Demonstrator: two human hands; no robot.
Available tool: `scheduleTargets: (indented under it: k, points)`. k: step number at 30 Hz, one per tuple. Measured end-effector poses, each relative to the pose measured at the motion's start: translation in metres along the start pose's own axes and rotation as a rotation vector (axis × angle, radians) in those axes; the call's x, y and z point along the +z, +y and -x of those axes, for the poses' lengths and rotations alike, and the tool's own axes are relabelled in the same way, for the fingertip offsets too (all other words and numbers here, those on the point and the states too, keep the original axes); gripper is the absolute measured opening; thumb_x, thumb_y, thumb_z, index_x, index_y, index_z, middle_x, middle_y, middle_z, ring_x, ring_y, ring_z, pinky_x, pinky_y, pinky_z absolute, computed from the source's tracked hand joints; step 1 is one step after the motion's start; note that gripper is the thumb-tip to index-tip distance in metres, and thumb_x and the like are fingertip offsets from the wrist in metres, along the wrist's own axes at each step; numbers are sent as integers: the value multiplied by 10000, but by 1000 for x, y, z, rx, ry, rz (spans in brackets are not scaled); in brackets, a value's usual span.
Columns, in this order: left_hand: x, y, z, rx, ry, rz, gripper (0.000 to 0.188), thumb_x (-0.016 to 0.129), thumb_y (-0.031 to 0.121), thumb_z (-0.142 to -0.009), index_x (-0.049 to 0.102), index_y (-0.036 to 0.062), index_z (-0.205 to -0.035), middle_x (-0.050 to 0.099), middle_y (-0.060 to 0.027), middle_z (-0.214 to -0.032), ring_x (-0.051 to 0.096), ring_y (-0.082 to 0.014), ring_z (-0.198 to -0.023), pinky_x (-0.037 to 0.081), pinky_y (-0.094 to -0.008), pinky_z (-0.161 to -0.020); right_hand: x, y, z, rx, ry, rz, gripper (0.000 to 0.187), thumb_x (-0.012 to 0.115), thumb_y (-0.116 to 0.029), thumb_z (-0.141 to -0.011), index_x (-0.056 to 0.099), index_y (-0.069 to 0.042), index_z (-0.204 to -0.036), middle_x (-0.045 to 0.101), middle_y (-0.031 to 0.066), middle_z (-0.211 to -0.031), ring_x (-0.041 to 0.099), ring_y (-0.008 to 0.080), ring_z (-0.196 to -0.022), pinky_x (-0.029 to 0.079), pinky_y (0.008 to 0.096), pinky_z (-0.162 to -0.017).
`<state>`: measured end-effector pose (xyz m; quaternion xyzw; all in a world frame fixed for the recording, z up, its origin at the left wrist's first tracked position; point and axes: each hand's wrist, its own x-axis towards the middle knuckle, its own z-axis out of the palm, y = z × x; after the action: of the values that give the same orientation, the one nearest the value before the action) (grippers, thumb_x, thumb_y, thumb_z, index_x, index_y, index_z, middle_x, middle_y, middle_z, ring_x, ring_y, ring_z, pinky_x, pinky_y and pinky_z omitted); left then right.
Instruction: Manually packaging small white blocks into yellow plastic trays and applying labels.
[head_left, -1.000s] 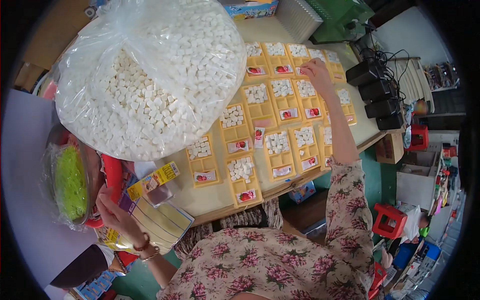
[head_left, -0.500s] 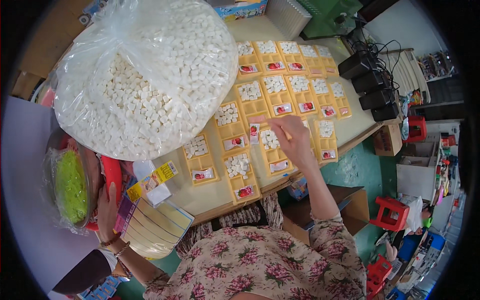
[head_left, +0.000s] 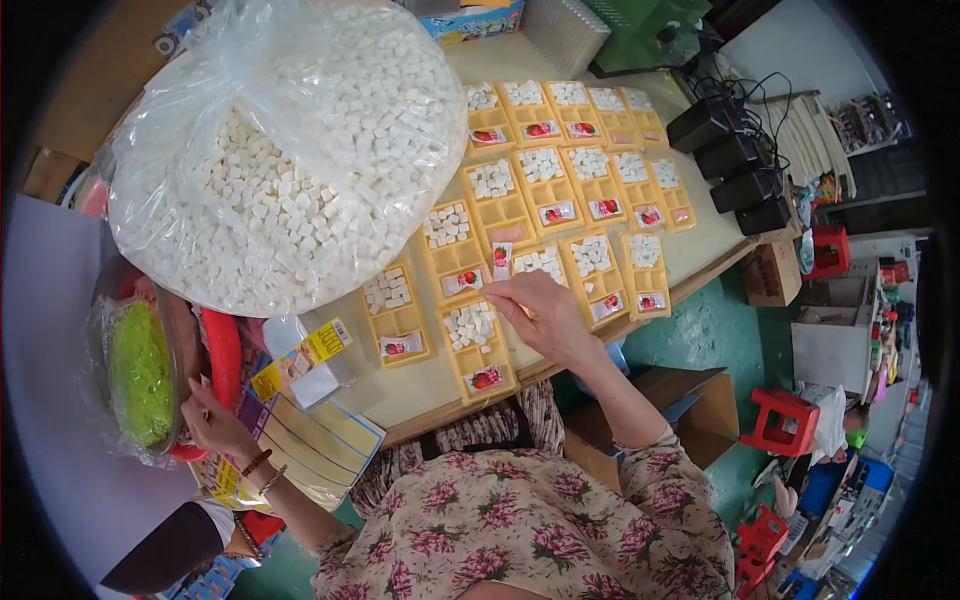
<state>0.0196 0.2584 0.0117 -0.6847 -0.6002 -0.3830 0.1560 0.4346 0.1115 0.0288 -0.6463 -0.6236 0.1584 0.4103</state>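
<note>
R hand (head_left: pixel 540 316): fingers bunched, can't tell if pinching anything. Sachet (head_left: pixel 501 262) lies just beyond fingertips; prob. light, slick, floppy, best held by its end. L hand (head_left: pixel 218 426): grip unclear.

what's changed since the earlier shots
The right hand moved left and nearer the person, apparently releasing a sachet in a far tray; whether it holds anything now is unclear. The left hand stayed near the red rim; trays and bag stayed put.
</note>
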Motion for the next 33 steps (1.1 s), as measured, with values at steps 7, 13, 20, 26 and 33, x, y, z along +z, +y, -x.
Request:
scheduleTargets:
  k: [7, 13, 20, 26, 33]
  points:
    - [-17, 100, -17, -553, 359, 788, 191, 566, 156, -889, 614, -24, -846, 544, -20, -642, 486, -107, -570, 432, -254, -537, 16, -18, 7, 79, -67, -230, 104, 614, -57, -822, 646, -39, -920, 631, 48, -800, 585, 159, -724, 453, 274, -661]
    - [10, 231, 21, -1556, -843, 1888, 272, 519, 355, -908, 541, 93, -837, 487, 33, -683, 471, -53, -575, 412, -201, -512, 34, -52, 6, 319, -74, -893, 274, 564, -80, -875, 504, -6, -1133, 575, 22, -875, 531, 65, -726, 438, 210, -655]
    - [35, 299, 40, -1138, -741, 1617, 320, 524, 329, -915, 471, 95, -704, 438, 44, -625, 402, -31, -557, 340, -203, -499, 30, -39, 15, 530, 43, -891, 281, 578, -58, -858, 472, -22, -1116, 556, 27, -898, 542, 66, -822, 442, 203, -686]
    - [53, 318, 52, -973, -822, 1522, 300, 563, 267, -901, 484, 77, -683, 453, 48, -595, 367, -23, -509, 293, -194, -433, 11, -30, 17, 600, 123, -809, 219, 592, -127, -863, 497, -21, -1030, 554, 17, -801, 537, 61, -722, 439, 206, -641]
    - [57, 332, 64, -685, -952, 1473, 238, 588, 196, -888, 514, 42, -722, 509, 33, -630, 407, -4, -539, 310, -168, -431, -5, 14, 21, 770, 195, -915, 204, 607, -197, -865, 558, -47, -735, 499, -35, -628, 440, 28, -560, 333, 183, -507]
